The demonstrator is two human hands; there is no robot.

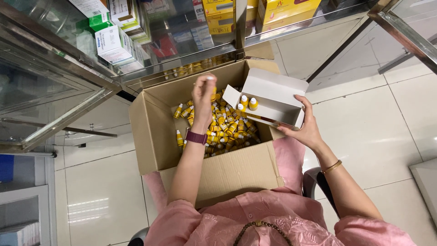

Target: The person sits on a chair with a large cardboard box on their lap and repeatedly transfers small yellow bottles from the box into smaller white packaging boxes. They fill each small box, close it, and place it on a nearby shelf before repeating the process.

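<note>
A brown cardboard carton [150,132] rests on my lap, holding several small yellow bottles [227,130] with white caps. My left hand [203,98] reaches into the carton and is closed around a yellow bottle, its white cap showing above my fingers. A maroon watch band [196,137] circles that wrist. My right hand [307,130] holds a small white open box [277,93] tilted over the carton's right edge. Three yellow bottles [246,103] stand in the box's left end.
A glass display cabinet [136,68] with metal frame stands behind the carton, stocked with green, white and yellow packages [114,43]. White floor tiles [378,127] lie to the right. I wear a pink garment [255,218] and a bead necklace.
</note>
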